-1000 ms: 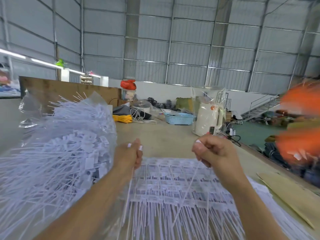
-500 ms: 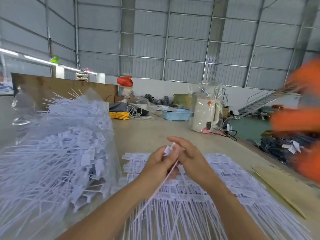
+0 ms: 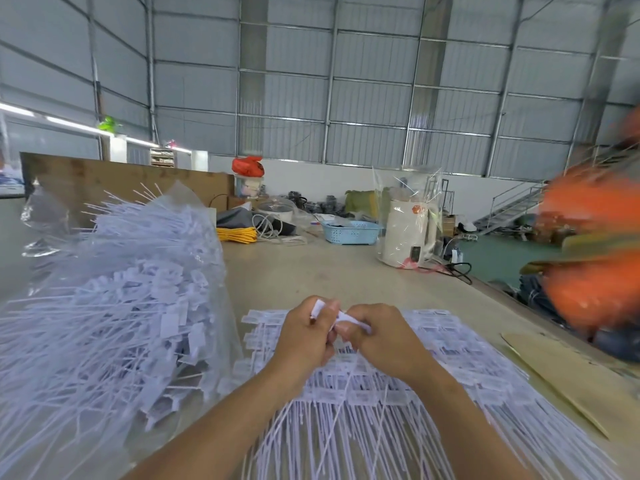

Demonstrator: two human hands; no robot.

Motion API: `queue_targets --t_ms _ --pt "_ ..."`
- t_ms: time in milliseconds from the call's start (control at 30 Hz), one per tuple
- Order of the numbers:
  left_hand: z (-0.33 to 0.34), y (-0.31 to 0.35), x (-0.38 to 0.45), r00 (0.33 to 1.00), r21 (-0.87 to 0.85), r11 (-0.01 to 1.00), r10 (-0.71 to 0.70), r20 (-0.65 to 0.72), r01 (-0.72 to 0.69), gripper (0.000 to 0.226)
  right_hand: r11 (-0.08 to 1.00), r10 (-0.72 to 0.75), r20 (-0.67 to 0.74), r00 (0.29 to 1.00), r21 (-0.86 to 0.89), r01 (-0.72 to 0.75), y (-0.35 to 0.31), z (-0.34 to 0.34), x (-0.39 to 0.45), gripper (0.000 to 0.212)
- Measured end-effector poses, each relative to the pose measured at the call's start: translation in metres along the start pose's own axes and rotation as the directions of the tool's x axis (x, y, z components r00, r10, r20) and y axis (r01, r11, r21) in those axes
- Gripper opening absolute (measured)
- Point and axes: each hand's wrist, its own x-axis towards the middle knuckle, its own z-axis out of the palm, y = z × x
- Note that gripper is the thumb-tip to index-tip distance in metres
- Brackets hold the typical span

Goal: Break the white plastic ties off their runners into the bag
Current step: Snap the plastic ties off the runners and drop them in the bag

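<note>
Pinching a white tie (image 3: 349, 319) between them, the left hand (image 3: 304, 336) and right hand (image 3: 379, 339) meet knuckle to knuckle, fingers curled; the tie's flat tag end pokes up between the fingertips. Its thin tail seems to run down between the wrists, though it is hard to tell apart from the others below.

Under both hands lies a broad sheet of ties on runners (image 3: 433, 368), tags in rows, tails fanning toward the person. Each tag carries small dark print, too fine to read.

Left of the left hand stands a clear bag (image 3: 114, 306) stuffed with loose ties, tails bristling out at its top and side.

All of it rests on a pale table (image 3: 311, 268). Right of the right hand, a cardboard sheet (image 3: 568, 372) lies at the table's edge. Beyond the hands, at the far end, are a blue basket (image 3: 349, 232), a white appliance (image 3: 407, 233) wrapped in clear plastic with an orange mark I cannot read, a yellow coil (image 3: 237, 234) and a red bag (image 3: 247, 166). Blurred orange shapes (image 3: 595, 258) fill the far right.

Around stands a large shed with grey corrugated walls, steel framing and a metal stair at the right.
</note>
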Motion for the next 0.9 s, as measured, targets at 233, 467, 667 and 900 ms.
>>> queue_targets --t_ms 233,467,667,900 --pt "-0.006 0.003 0.006 0.998 0.079 0.996 -0.049 -0.045 0.053 0.040 0.864 -0.179 -0.075 0.981 -0.489 0.121 -0.002 0.002 0.000 0.034" --pt "-0.019 0.009 0.024 0.951 -0.037 0.989 -0.149 -0.272 0.145 0.019 0.971 -0.238 -0.189 0.953 -0.040 0.235 -0.014 -0.011 -0.007 0.036" --pt "-0.044 0.046 0.014 0.973 -0.413 0.909 -0.050 -0.226 -0.050 0.026 0.987 -0.117 -0.217 0.969 -0.136 0.088 0.004 -0.016 -0.001 0.030" --pt "-0.062 0.144 -0.027 0.750 -0.254 0.706 0.632 -0.197 -0.661 0.024 0.961 -0.117 -0.240 0.964 -0.274 0.048 0.020 -0.005 -0.002 0.029"
